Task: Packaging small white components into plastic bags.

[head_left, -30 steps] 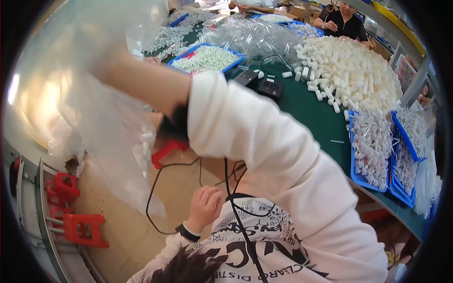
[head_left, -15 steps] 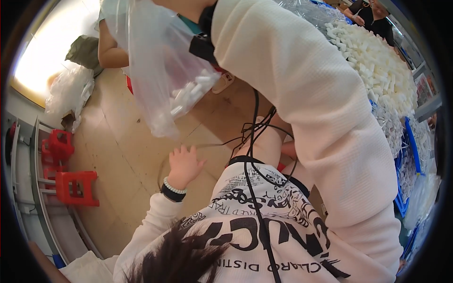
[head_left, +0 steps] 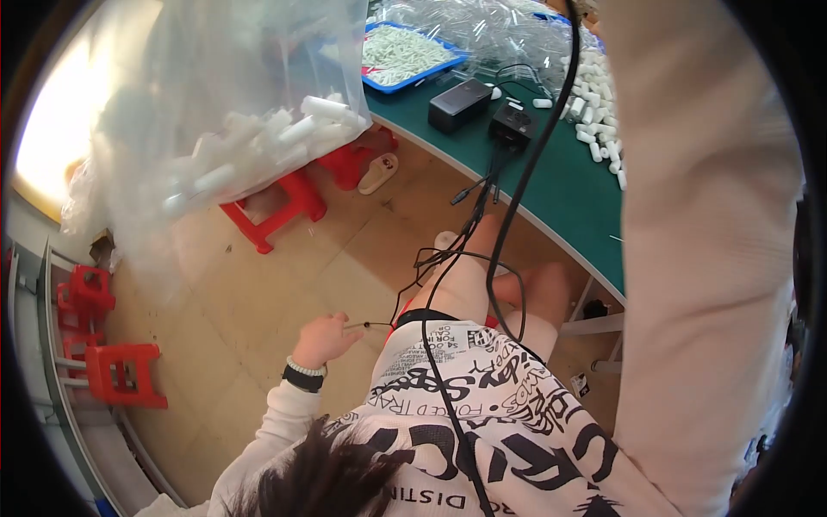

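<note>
A clear plastic bag (head_left: 233, 77) holding several white cylindrical pieces (head_left: 293, 129) hangs at the upper left and runs out of the top edge. What grips its top is out of the picture. My right arm, in a white sleeve (head_left: 702, 258), fills the right side and reaches past the top edge; its hand is out of sight. Low over the floor is my left hand (head_left: 324, 339), with a beaded bracelet and a black band at the wrist. Its thumb and forefinger are apart. A thin cable (head_left: 375, 325) passes close to the fingertips; I cannot tell whether they touch.
A green-topped table (head_left: 568, 189) carries a blue tray (head_left: 401, 84) of small white sticks, two black boxes (head_left: 461, 103), loose white cylinders (head_left: 594, 108) and clear plastic pieces (head_left: 482, 34). Black cables (head_left: 508, 224) cross my lap. Red stools (head_left: 125, 375) stand left and beneath the table.
The bag looks larger and closer. My right arm has swung outward to the right, and its wrist has left the picture. My left hand is lower, its fingers less spread. More tabletop shows.
</note>
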`<state>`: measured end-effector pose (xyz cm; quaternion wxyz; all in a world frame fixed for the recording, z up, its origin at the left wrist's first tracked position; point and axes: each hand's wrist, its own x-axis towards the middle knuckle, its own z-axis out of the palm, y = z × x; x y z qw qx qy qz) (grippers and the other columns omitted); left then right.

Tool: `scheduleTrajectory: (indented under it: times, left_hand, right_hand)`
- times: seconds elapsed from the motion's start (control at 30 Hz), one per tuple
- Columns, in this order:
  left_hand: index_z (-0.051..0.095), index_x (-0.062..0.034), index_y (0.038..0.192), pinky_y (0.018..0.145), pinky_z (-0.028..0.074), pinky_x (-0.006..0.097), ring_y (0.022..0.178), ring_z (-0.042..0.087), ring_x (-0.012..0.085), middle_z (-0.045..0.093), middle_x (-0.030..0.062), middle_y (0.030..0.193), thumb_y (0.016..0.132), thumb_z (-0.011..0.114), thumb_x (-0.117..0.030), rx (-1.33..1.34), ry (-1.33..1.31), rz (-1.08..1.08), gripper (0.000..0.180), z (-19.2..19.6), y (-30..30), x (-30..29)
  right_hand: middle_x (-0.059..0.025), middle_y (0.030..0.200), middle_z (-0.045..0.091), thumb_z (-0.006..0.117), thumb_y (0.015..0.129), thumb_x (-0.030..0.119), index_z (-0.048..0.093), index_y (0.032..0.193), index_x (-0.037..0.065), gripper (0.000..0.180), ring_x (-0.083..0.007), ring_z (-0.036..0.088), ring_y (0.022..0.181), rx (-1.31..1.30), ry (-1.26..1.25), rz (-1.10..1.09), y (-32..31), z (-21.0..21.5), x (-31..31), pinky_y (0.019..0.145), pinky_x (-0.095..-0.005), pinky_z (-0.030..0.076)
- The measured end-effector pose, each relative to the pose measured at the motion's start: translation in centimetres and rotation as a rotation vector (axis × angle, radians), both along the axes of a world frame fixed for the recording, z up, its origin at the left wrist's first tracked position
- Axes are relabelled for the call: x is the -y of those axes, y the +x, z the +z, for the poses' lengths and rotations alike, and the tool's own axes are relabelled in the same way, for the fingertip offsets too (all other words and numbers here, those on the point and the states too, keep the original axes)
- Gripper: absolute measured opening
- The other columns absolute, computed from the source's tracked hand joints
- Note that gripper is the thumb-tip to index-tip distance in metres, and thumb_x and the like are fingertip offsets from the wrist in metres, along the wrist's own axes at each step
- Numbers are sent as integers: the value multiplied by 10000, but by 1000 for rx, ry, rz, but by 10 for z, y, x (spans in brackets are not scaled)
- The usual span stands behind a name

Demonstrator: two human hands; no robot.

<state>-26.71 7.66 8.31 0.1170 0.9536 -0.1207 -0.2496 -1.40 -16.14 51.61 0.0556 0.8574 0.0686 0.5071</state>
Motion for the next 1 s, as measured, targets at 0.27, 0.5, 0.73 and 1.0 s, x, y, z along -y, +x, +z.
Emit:
scheduleTrajectory:
  times: [0.27,0.5,0.73,1.0]
  left_hand:
    - [578,-42,1123,815,486,415,971,608,319,640,177,1021,805,560,-489,-69,-43,-102,549,0,4,15]
    - [586,-11,1121,779,496,394,887,628,343,662,188,904,788,587,-495,-99,-55,-284,588,-34,43,28]
    - [589,-12,1118,790,491,388,913,622,342,655,187,959,784,601,-475,-62,-6,-430,571,-31,66,73]
    - [583,-16,937,720,498,432,835,621,364,642,195,882,762,608,-461,116,-96,-568,479,3,64,126]
  right_hand:
    - [-173,990,657,544,827,234,679,939,17,280,-341,619,942,72,123,-263,-93,27,93,796,-399,485]
    - [-174,990,656,529,832,259,675,948,12,309,-339,614,943,166,195,-667,-228,28,203,809,-401,475]
    - [-176,989,654,515,836,284,670,958,8,339,-337,609,943,241,346,-968,-346,-14,238,823,-403,465]
    - [-177,988,652,498,842,312,665,968,3,373,-334,604,944,248,526,-1211,-438,-91,239,838,-406,454]
